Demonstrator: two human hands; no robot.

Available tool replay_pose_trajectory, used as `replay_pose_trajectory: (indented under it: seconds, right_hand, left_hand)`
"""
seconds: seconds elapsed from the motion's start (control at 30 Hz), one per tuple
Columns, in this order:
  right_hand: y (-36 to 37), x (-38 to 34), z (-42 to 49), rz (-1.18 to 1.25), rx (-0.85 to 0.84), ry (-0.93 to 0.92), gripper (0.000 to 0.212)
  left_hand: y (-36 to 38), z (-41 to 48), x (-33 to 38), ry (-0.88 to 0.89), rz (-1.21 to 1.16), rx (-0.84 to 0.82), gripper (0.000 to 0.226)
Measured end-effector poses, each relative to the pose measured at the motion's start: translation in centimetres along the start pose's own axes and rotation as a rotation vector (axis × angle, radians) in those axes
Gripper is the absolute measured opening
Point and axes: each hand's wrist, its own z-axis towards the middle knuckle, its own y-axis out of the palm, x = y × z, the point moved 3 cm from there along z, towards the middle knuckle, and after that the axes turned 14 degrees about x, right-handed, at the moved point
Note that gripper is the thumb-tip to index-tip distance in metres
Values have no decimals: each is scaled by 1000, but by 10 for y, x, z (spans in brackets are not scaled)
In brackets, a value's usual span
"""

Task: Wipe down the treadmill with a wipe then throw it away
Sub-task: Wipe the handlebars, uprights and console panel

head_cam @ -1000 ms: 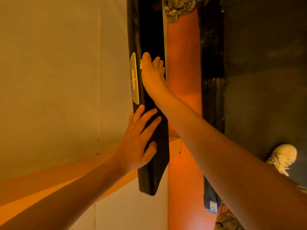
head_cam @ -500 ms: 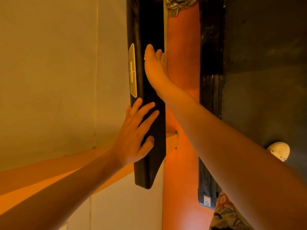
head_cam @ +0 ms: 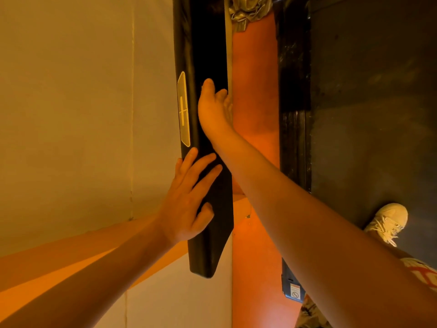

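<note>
The treadmill's black padded handrail [head_cam: 208, 245] runs away from me down the middle of the view, with a yellow-outlined label [head_cam: 183, 110] on its left side. My left hand [head_cam: 186, 204] lies flat on the near part of the rail, fingers spread. Farther along, my right hand [head_cam: 214, 110] presses on the rail beside the label, its fingers curled over the rail's right edge. The wipe sits under that palm and is almost wholly hidden. The dark treadmill belt [head_cam: 369, 114] fills the right side.
A pale wall [head_cam: 71, 114] is close on the left. An orange floor strip [head_cam: 255, 91] separates the rail from the deck's black side rail [head_cam: 294, 91]. Crumpled silvery material [head_cam: 248, 10] hangs at the top. A white shoe [head_cam: 387, 221] stands on the belt.
My right hand slid a little farther up the rail and then back toward me past the label's top. My left hand stayed flat in the same place.
</note>
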Motion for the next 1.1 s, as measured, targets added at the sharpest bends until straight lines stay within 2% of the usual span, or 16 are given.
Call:
replay_pose_trajectory:
  seconds: [0.1, 0.2, 0.37, 0.47, 0.57, 0.73, 0.93, 1.1]
  right_hand:
    - [4, 1, -8, 13, -41, -51, 72]
    - [-2, 13, -3, -9, -78, -70, 87]
    - [-3, 16, 6, -25, -42, 66, 71]
    - [2, 13, -8, -15, -49, -9, 75]
    - [2, 20, -8, -21, -66, -44, 68]
    - [-6, 24, 10, -60, -76, 59, 71]
    - [-4, 28, -3, -49, -144, 10, 69]
    - [-8, 26, 9, -78, -115, 20, 69]
  left_hand:
    - [0, 1, -1, 14, 0, 9, 62]
    - [0, 0, -1, 20, 9, 7, 61]
    - [0, -1, -3, 11, -10, 22, 59]
    - [2, 0, -3, 19, -28, 30, 60]
    - [2, 0, -4, 18, -26, 25, 61]
    - [2, -3, -5, 3, -28, 23, 58]
    - [3, -4, -8, -14, -42, 41, 60]
    - [3, -4, -7, -6, -47, 32, 58]
